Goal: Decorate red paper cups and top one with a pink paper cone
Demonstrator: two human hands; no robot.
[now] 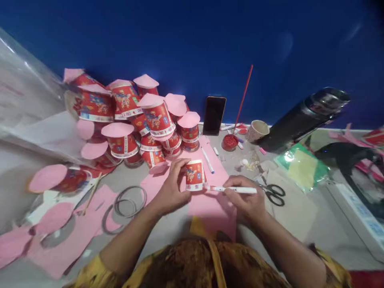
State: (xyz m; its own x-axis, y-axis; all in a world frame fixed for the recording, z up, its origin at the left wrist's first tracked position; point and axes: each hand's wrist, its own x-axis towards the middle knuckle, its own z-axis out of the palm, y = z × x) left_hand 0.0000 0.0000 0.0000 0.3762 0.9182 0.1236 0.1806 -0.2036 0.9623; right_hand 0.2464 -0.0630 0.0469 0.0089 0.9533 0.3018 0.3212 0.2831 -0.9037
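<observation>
My left hand [176, 185] is closed around the side of a paper cup [195, 176], which has a white band, red parts and a printed figure. In my right hand [246, 200] is a white marker [240, 190], held sideways with its tip at the cup's lower right edge. Pink paper [210, 208] lies beneath the cup and both hands. A second white marker [207, 160] with a blue end rests on the paper behind the cup. Black-handled scissors [275, 195] lie just right of my right hand.
Several red cups [122, 146] with pink paper tops are stacked at the back left. A phone [214, 116] leans on the blue wall. Further right stand a red dish [230, 142], an upright paper cup [257, 130] and a tilted black flask [300, 118]. Wire rings [129, 202] lie left.
</observation>
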